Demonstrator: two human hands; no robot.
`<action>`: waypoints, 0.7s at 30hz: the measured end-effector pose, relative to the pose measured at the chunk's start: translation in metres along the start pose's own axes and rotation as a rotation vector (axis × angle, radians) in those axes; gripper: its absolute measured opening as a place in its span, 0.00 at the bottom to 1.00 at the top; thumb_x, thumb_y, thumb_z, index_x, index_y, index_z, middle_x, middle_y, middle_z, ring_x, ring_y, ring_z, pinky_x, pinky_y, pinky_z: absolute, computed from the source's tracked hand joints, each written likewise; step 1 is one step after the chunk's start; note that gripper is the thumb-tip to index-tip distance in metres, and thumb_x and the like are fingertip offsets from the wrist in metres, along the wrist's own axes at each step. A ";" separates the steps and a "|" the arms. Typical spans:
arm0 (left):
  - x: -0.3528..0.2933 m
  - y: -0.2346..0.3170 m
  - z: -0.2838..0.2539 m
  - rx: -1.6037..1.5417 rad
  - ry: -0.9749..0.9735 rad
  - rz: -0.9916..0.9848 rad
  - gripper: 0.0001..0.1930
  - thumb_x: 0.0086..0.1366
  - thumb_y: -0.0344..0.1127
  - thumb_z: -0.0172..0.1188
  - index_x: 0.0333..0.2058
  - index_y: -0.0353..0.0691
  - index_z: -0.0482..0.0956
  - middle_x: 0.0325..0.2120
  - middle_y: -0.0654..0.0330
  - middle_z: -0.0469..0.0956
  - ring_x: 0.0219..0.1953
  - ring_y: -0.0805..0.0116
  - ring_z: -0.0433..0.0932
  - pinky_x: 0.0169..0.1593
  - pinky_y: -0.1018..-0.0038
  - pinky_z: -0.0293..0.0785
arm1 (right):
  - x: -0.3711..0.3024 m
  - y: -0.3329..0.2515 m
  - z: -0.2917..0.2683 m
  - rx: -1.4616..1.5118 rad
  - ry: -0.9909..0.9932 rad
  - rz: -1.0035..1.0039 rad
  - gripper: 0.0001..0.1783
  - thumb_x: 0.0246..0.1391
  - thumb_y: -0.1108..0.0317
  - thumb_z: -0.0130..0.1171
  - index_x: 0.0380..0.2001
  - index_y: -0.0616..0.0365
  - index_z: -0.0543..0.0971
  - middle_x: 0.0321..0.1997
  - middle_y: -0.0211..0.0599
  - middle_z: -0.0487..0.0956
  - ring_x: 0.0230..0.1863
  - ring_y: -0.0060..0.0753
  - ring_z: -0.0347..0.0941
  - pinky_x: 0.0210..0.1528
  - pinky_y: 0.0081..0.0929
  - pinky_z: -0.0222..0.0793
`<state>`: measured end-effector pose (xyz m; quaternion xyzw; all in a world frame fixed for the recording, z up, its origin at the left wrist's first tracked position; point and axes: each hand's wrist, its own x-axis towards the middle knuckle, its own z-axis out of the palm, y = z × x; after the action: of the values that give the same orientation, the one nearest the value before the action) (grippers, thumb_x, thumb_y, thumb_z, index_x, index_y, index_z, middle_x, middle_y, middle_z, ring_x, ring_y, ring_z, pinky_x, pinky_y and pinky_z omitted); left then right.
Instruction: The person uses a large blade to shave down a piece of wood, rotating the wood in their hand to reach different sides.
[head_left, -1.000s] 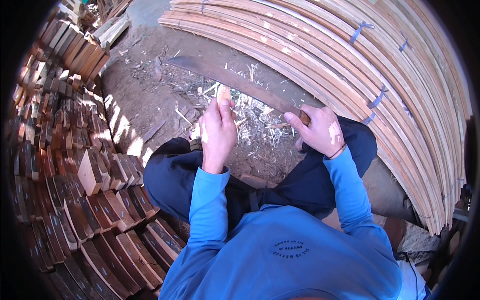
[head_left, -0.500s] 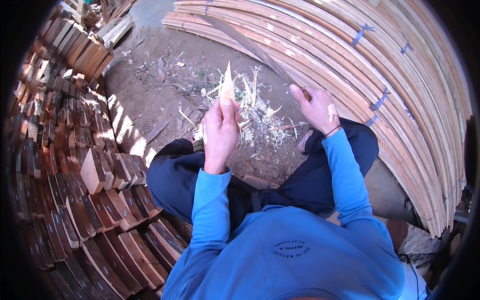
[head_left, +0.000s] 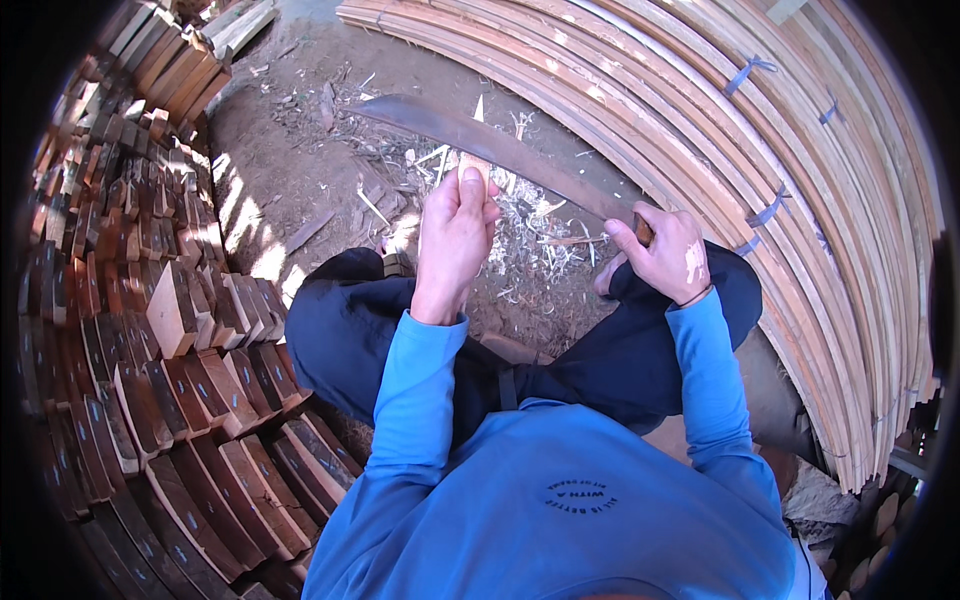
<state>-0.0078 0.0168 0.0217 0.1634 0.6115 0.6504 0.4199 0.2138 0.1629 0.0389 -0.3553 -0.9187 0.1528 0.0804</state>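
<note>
My left hand (head_left: 457, 225) grips a pale pointed wooden stake (head_left: 474, 165) between thumb and fingers, its tip pointing away from me. My right hand (head_left: 668, 250) is wrapped round the wooden handle (head_left: 643, 230) of a machete (head_left: 500, 150). The long dark blade slants up and to the left from that hand, passing across the stake and hiding part of it below the tip. Whether the edge touches the wood I cannot tell. Wood shavings (head_left: 545, 245) lie scattered on the dirt beneath both hands.
Stacked dark wood blocks (head_left: 220, 470) rise close on my left. Long bundled wooden strips (head_left: 800, 230), tied with blue bands, curve along the far side and right. My bent legs (head_left: 350, 340) frame the dirt ground (head_left: 280, 140). A rough stone (head_left: 825, 495) sits at lower right.
The machete has swung nearer and flatter, so its blade now crosses over the stake. My right hand has moved slightly right and nearer; my left hand has shifted a little right with the stake.
</note>
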 end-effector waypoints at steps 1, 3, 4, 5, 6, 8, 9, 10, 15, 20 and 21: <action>0.002 -0.001 0.001 -0.005 0.009 -0.005 0.18 0.82 0.48 0.45 0.36 0.44 0.72 0.17 0.76 0.60 0.15 0.86 0.53 0.18 0.82 0.47 | 0.005 0.000 0.002 -0.011 0.015 -0.003 0.35 0.61 0.34 0.59 0.23 0.59 0.82 0.15 0.48 0.76 0.24 0.55 0.79 0.33 0.45 0.75; 0.003 -0.006 0.001 0.007 -0.015 -0.016 0.18 0.82 0.48 0.46 0.36 0.43 0.73 0.18 0.74 0.63 0.16 0.86 0.57 0.20 0.82 0.51 | 0.013 0.000 0.010 -0.066 0.058 -0.002 0.38 0.61 0.32 0.57 0.23 0.62 0.82 0.15 0.52 0.76 0.26 0.59 0.79 0.34 0.49 0.73; 0.001 -0.009 -0.001 0.025 -0.046 -0.018 0.18 0.81 0.47 0.47 0.36 0.41 0.74 0.19 0.73 0.66 0.18 0.85 0.59 0.21 0.81 0.54 | 0.021 0.002 0.013 -0.023 0.083 0.042 0.38 0.61 0.32 0.57 0.23 0.62 0.82 0.16 0.53 0.76 0.26 0.59 0.79 0.34 0.49 0.73; 0.000 -0.011 -0.002 0.044 -0.077 -0.020 0.18 0.81 0.47 0.47 0.36 0.40 0.76 0.20 0.71 0.69 0.19 0.85 0.62 0.23 0.81 0.57 | 0.032 0.005 0.014 0.020 0.108 0.086 0.38 0.62 0.32 0.56 0.23 0.63 0.82 0.16 0.55 0.76 0.26 0.59 0.79 0.34 0.49 0.73; 0.000 -0.012 -0.002 0.043 -0.068 0.001 0.18 0.81 0.47 0.47 0.36 0.40 0.76 0.20 0.71 0.70 0.19 0.84 0.62 0.23 0.81 0.57 | 0.039 0.007 0.014 0.064 0.132 0.129 0.39 0.62 0.32 0.56 0.24 0.64 0.82 0.17 0.56 0.75 0.27 0.60 0.79 0.34 0.49 0.72; 0.003 -0.009 -0.007 0.033 -0.038 0.050 0.18 0.81 0.47 0.48 0.35 0.40 0.76 0.21 0.71 0.70 0.19 0.84 0.63 0.23 0.81 0.58 | 0.045 0.014 0.012 0.150 0.120 0.163 0.38 0.64 0.35 0.56 0.25 0.65 0.82 0.17 0.56 0.73 0.23 0.59 0.74 0.31 0.48 0.68; 0.005 -0.007 -0.011 -0.020 -0.003 0.014 0.18 0.81 0.46 0.48 0.35 0.40 0.76 0.21 0.71 0.71 0.20 0.84 0.64 0.23 0.81 0.59 | 0.040 0.021 0.014 0.196 0.100 0.180 0.37 0.64 0.36 0.56 0.25 0.65 0.82 0.17 0.55 0.73 0.22 0.58 0.72 0.30 0.48 0.66; 0.007 -0.008 -0.013 -0.038 -0.002 0.016 0.18 0.81 0.46 0.48 0.35 0.40 0.76 0.21 0.71 0.71 0.20 0.84 0.64 0.23 0.81 0.60 | 0.033 0.026 0.016 0.237 0.072 0.196 0.36 0.65 0.37 0.56 0.25 0.65 0.81 0.16 0.54 0.72 0.21 0.57 0.70 0.29 0.48 0.64; 0.006 -0.015 -0.005 -0.020 0.019 0.021 0.17 0.82 0.47 0.45 0.36 0.43 0.72 0.17 0.75 0.61 0.15 0.86 0.55 0.18 0.81 0.50 | 0.004 0.018 0.008 0.159 -0.015 -0.021 0.30 0.62 0.46 0.64 0.19 0.64 0.75 0.14 0.50 0.68 0.19 0.52 0.66 0.26 0.44 0.61; 0.003 -0.007 -0.002 -0.071 -0.006 -0.039 0.16 0.82 0.47 0.45 0.37 0.43 0.72 0.18 0.75 0.62 0.15 0.86 0.55 0.18 0.81 0.49 | 0.001 0.019 0.004 0.123 -0.018 -0.057 0.30 0.58 0.45 0.67 0.18 0.62 0.75 0.13 0.49 0.68 0.17 0.53 0.67 0.25 0.45 0.62; 0.004 -0.005 0.000 -0.059 0.009 -0.019 0.15 0.82 0.45 0.45 0.37 0.44 0.71 0.18 0.76 0.61 0.15 0.86 0.55 0.18 0.81 0.48 | 0.005 0.019 0.002 0.113 -0.006 -0.061 0.31 0.58 0.44 0.67 0.18 0.62 0.75 0.13 0.49 0.68 0.17 0.53 0.68 0.25 0.45 0.62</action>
<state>-0.0084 0.0191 0.0154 0.1422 0.5954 0.6649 0.4281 0.2217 0.1786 0.0314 -0.3217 -0.9192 0.2029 0.1020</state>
